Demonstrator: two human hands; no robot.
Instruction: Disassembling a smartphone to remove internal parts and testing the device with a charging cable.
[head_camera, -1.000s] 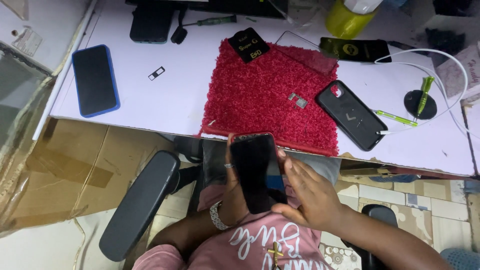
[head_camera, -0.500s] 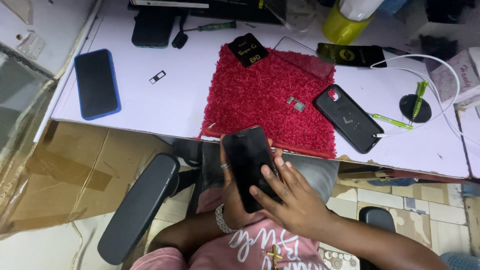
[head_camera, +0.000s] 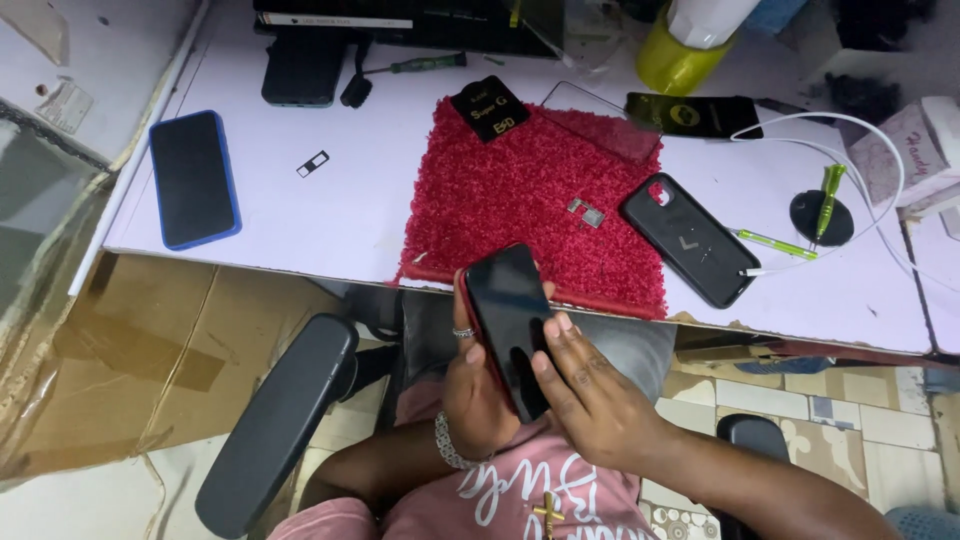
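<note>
Phone (head_camera: 508, 325) sat screen-up just below the red mat's (head_camera: 530, 200) near edge, over the lap. Left hand (head_camera: 475, 385) gripped it from behind, fingers wrapped round its left side. Right hand (head_camera: 590, 395) lay beside it, fingers (head_camera: 548, 350) pressing its lower right edge and screen.

On the white desk (head_camera: 380, 215): a shaggy red mat (head_camera: 530, 200) bearing a small black packet (head_camera: 489, 107) and tiny metal parts (head_camera: 587, 212), a blue-cased phone (head_camera: 194, 178) far left, a black phone case (head_camera: 691, 239) just right of the mat, green screwdrivers (head_camera: 828, 190), a white cable (head_camera: 880, 150), a yellow bottle (head_camera: 672, 62).
</note>
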